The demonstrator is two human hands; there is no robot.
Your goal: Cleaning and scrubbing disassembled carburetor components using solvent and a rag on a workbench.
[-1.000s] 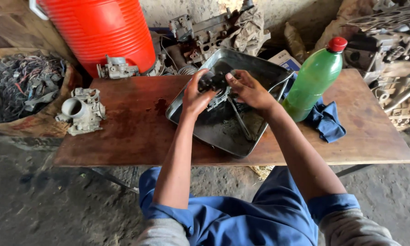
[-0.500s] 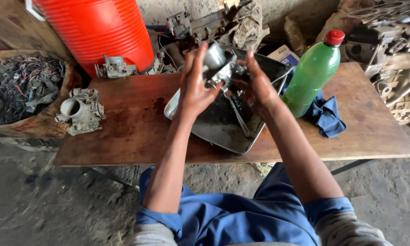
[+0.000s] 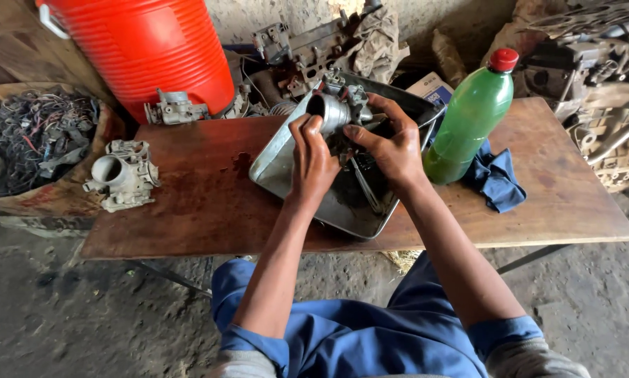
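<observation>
A metal carburettor body point(image 3: 337, 112) is being held above the oily metal tray point(image 3: 276, 157) — the left hand point(image 3: 313, 161) and right hand point(image 3: 391, 143) are both gripping it, fingers curled around it, beside a green bottle point(image 3: 465, 122) on the wooden table point(image 3: 209, 203).

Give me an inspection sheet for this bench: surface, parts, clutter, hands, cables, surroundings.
Surface: wooden table, stained dark near the tray.
Job's things: metal carburettor held over a tilted metal tray.
Clutter: second carburettor, green bottle, blue rag, red cooler.
Hands: left hand and right hand both grip the carburettor.
Cables: wire tangle left of the table.
Surroundings: engine parts behind, dirt floor.
</observation>
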